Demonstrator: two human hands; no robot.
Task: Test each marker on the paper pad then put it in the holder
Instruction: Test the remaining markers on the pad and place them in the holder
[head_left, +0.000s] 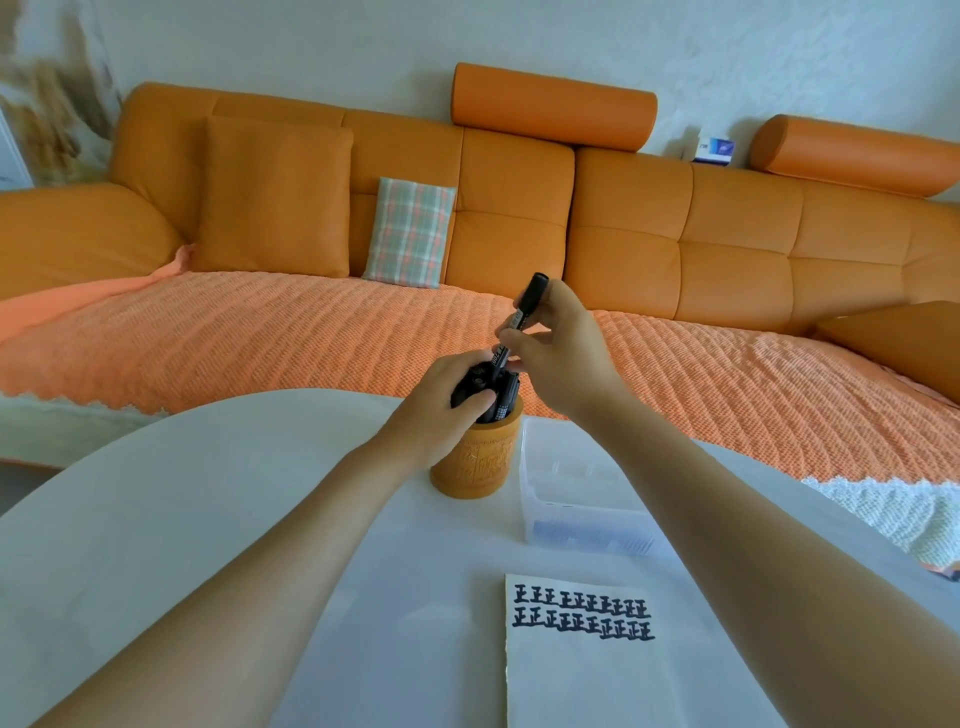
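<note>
Two bare hands meet above a cylindrical orange pen holder (475, 467) with carved relief on its wall, standing on a smooth white round-edged table (156, 519). The left hand (447, 395) is curled round a bundle of black markers (480, 382) standing in the holder, thumb pressed against their side. The right hand (561, 358) pinches one black marker (530, 301) between thumb and fingertips. It is tilted, with its capped end up and its lower end down among the bundle. Its white label carries print too small to read.

Just right of the holder sits a clear plastic rectangular tub (571, 488) with something dark and bluish in its near end. Nearer the person lies the paper pad (582, 670), cream, with two rows of the character 正 in thick black ink.

Behind the table is an orange leather-look sofa (675, 234) with a ribbed orange knit throw (260, 338) and a plaid cushion (410, 231).
</note>
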